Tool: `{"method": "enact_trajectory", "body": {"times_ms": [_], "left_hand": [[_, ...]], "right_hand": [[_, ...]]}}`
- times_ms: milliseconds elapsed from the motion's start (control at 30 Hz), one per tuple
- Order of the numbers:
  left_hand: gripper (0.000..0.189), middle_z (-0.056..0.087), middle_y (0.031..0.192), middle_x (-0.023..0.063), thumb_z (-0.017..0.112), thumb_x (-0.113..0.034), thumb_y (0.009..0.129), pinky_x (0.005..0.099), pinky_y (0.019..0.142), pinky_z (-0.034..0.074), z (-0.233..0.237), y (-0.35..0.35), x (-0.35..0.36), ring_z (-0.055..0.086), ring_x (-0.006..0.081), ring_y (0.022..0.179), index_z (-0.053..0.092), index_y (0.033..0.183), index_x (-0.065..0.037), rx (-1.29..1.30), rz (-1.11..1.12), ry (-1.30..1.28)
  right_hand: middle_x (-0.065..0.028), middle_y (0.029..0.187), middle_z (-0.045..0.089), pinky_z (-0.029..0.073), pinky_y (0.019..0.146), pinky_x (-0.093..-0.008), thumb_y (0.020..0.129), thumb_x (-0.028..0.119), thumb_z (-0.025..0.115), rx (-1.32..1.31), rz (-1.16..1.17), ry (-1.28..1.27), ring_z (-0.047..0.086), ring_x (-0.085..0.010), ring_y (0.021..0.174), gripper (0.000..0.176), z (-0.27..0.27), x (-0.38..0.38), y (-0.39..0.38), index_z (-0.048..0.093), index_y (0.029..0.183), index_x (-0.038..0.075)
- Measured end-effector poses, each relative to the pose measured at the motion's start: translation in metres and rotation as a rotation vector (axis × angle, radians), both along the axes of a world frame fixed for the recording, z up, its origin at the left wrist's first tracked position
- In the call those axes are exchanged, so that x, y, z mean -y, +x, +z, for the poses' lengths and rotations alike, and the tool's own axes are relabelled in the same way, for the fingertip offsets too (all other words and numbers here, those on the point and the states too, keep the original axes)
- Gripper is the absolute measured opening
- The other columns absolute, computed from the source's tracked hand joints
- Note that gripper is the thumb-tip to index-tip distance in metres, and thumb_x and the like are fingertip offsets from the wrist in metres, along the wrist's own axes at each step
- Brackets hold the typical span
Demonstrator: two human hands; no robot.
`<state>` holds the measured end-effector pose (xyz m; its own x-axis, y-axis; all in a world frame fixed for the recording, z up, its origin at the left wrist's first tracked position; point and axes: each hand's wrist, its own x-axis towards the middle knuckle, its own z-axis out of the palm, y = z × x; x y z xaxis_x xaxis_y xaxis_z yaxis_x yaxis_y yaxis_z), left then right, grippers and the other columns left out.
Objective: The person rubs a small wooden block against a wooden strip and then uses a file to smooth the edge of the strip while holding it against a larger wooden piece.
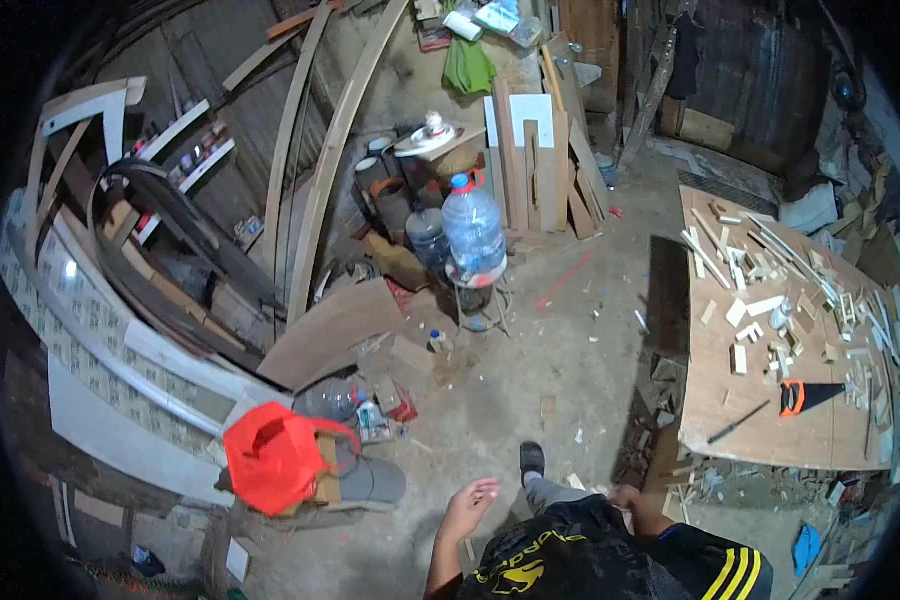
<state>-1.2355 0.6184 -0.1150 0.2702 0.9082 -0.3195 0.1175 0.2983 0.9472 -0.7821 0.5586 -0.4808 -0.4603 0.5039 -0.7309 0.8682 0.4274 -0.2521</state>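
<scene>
My left hand (473, 500) is held in the air in front of my body, fingers loosely stretched and nothing visible in them. My right hand (627, 499) is low at my side, close to the black shirt (590, 545) and grey trousers (562, 492); its fingers are mostly hidden, so I cannot make out whether it holds anything. One dark shoe (532, 459) shows on the concrete floor (490, 400) between the hands. Both hands are apart from the bench and the other objects around.
To the right, a plywood worktop (715, 420) carries wood offcuts, a handsaw (810, 397) and a dark thin tool (738, 422). Ahead, a large water bottle (472, 225) sits on a stool (480, 300). A red bag-like item (273, 457) lies left, near leaning panels (120, 420).
</scene>
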Motion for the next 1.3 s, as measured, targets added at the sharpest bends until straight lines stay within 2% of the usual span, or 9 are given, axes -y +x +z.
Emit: {"method": "enact_trajectory", "body": {"times_ms": [33,67,133,300,467,867,1033,1167,1300], "left_hand": [[0.033,0.069,0.112,0.009,0.064,-0.015,0.099,0.0285,0.092,0.05,0.0,-0.002,-0.016,0.063,0.0134,0.106,0.059,0.127,0.001,-0.004,-0.01,0.002],[0.028,0.07,0.111,0.0086,0.065,-0.014,0.098,0.0285,0.092,0.05,0.003,-0.004,-0.035,0.064,0.0133,0.105,0.059,0.122,0.001,-0.029,0.038,-0.016],[0.024,0.07,0.109,0.0083,0.065,-0.013,0.097,0.0286,0.091,0.05,0.006,-0.004,-0.079,0.064,0.0131,0.104,0.06,0.117,0.001,-0.062,0.074,-0.027],[0.013,0.069,0.102,0.0083,0.062,-0.009,0.098,0.0285,0.089,0.051,0.023,-0.001,-0.183,0.064,0.0128,0.096,0.059,0.108,0.0,0.009,0.148,0.125],[0.013,0.068,0.098,0.0137,0.059,-0.011,0.1,0.0315,0.077,0.057,0.028,0.044,-0.26,0.067,0.0191,0.089,0.055,0.104,0.002,0.004,0.141,0.18],[0.028,0.069,0.105,0.0105,0.053,-0.025,0.105,0.0297,0.073,0.055,0.0,0.205,-0.505,0.067,0.017,0.088,0.057,0.12,-0.002,-0.141,-0.447,-0.108],[0.027,0.067,0.098,0.0072,0.056,-0.025,0.104,0.0262,0.063,0.052,-0.012,0.344,-0.643,0.063,0.0144,0.078,0.055,0.118,-0.002,-0.08,-0.693,-0.145],[0.027,0.063,0.087,0.0019,0.054,-0.032,0.105,0.024,0.056,0.044,-0.003,0.492,-0.727,0.056,0.0087,0.07,0.059,0.108,-0.005,0.026,-0.95,0.112],[0.025,0.066,0.089,0.002,0.055,-0.026,0.104,0.0235,0.066,0.046,-0.009,0.636,-0.746,0.058,0.0094,0.075,0.06,0.112,-0.003,-0.1,-1.102,0.259]], "right_hand": [[-0.0092,0.1,0.074,0.054,0.076,-0.0422,0.08,0.036,0.071,-0.285,-0.351,-0.095,0.069,-0.0303,0.089,0.035,0.003,-0.047,-0.016,0.07,0.109,0.017],[-0.0082,0.078,0.071,0.054,0.07,-0.0391,0.08,0.028,0.072,-0.385,-0.876,-0.018,0.067,-0.025,0.073,0.024,0.141,-0.09,-0.068,0.071,0.097,0.011],[-0.0052,0.079,0.069,0.054,0.067,-0.0339,0.081,0.017,0.07,-0.708,-1.094,-0.171,0.064,-0.0174,0.071,0.016,0.145,-0.175,-0.095,0.07,0.096,0.009],[-0.002,0.082,0.067,0.052,0.066,-0.0294,0.085,0.013,0.067,-1.001,-0.974,-0.001,0.062,-0.0117,0.076,0.011,0.239,-0.308,-0.086,0.067,0.095,0.008],[-0.0002,0.085,0.067,0.05,0.07,-0.0258,0.088,0.01,0.063,-1.239,-1.448,0.011,0.061,-0.0095,0.078,0.008,0.339,-0.335,-0.031,0.066,0.095,0.007],[0.001,0.079,0.062,0.046,0.061,-0.0232,0.093,0.005,0.059,-1.103,-2.13,0.756,0.055,-0.0069,0.067,0.006,0.28,-0.312,0.092,0.056,0.098,0.007],[-0.0039,0.083,0.064,0.051,0.069,-0.0287,0.096,0.006,0.053,-0.585,-2.365,0.973,0.061,-0.0121,0.076,0.004,0.264,-0.298,0.128,0.052,0.099,0.007],[-0.0063,0.083,0.064,0.05,0.077,-0.0317,0.097,0.007,0.054,-0.997,-2.531,0.895,0.062,-0.0153,0.08,0.004,0.267,-0.291,0.145,0.051,0.097,0.005],[-0.0076,0.084,0.063,0.052,0.071,-0.0292,0.1,0.008,0.052,-0.561,-2.441,1.086,0.063,-0.013,0.079,0.005,0.295,-0.282,0.132,0.048,0.097,0.006]]}}
